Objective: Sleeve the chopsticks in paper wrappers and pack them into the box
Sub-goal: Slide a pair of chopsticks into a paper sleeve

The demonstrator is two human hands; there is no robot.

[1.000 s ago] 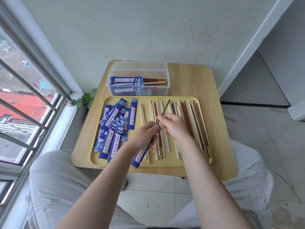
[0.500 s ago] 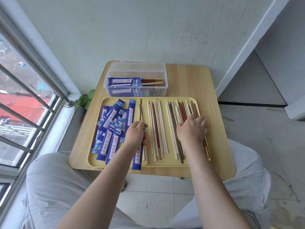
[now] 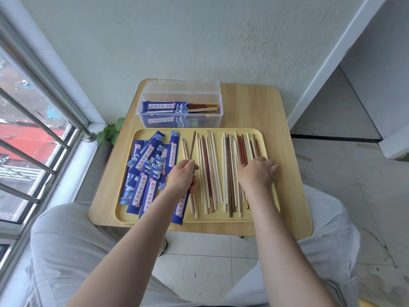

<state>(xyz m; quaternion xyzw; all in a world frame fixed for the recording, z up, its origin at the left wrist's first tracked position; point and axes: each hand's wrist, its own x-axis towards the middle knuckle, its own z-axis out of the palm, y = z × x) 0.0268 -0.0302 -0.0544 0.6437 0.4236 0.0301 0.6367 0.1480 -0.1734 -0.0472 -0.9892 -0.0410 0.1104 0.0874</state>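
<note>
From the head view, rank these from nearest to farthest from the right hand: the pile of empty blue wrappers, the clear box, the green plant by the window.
Measured from the right hand:
1. Pile of empty blue wrappers, across the tray on its left side.
2. Clear box, behind the tray at the table's far edge.
3. Green plant, off the table's left edge, by the window.

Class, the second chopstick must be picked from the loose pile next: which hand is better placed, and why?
The right hand: it rests on the loose wooden chopsticks in the yellow tray. The left hand already grips a dark brown chopstick in a blue paper wrapper.
</note>
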